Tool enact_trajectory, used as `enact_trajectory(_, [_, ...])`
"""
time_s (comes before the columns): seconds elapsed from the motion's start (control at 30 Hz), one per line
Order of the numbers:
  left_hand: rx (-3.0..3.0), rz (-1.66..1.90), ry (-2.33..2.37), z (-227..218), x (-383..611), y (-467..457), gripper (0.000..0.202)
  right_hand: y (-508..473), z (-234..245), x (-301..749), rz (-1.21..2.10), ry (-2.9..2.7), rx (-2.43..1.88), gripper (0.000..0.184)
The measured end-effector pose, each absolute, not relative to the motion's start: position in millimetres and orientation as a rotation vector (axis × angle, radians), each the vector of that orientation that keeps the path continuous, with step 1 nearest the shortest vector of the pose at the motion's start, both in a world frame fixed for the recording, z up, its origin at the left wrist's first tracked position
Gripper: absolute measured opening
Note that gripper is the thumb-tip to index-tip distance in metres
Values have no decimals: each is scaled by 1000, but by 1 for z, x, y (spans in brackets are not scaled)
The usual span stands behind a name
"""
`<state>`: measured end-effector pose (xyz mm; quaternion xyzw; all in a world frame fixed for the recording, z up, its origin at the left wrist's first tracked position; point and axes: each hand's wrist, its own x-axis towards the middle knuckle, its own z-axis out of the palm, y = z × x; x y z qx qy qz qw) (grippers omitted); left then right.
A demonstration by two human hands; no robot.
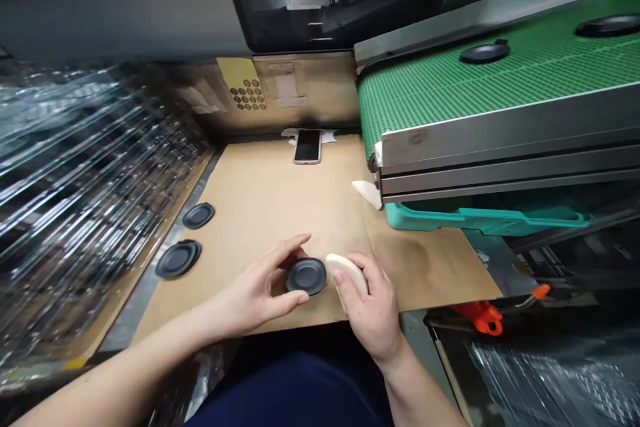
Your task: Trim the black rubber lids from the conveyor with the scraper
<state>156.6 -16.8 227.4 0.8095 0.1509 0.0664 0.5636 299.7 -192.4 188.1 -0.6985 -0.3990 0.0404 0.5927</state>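
left hand: thumb and fingers pinching black disc by its rim; right hand: fingers wrapped around cream pad, touching the disc's edge; both over brown paper; two more discs lying left on it

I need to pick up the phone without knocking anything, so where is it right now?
In the head view, the smartphone lies at the far edge of the brown paper sheet, on a white paper scrap, to the left of the green conveyor belt.
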Motion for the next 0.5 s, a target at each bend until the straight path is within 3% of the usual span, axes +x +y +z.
enact_trajectory(0.2, [834, 367, 381, 209, 151, -49, 43, -198, 196, 264, 208, -1153, -1517, 25])
enact_trajectory(0.5, [456, 261, 340, 205, 143, -47, 51, -199, 201, 253, 103, -1123, -1715, 32])
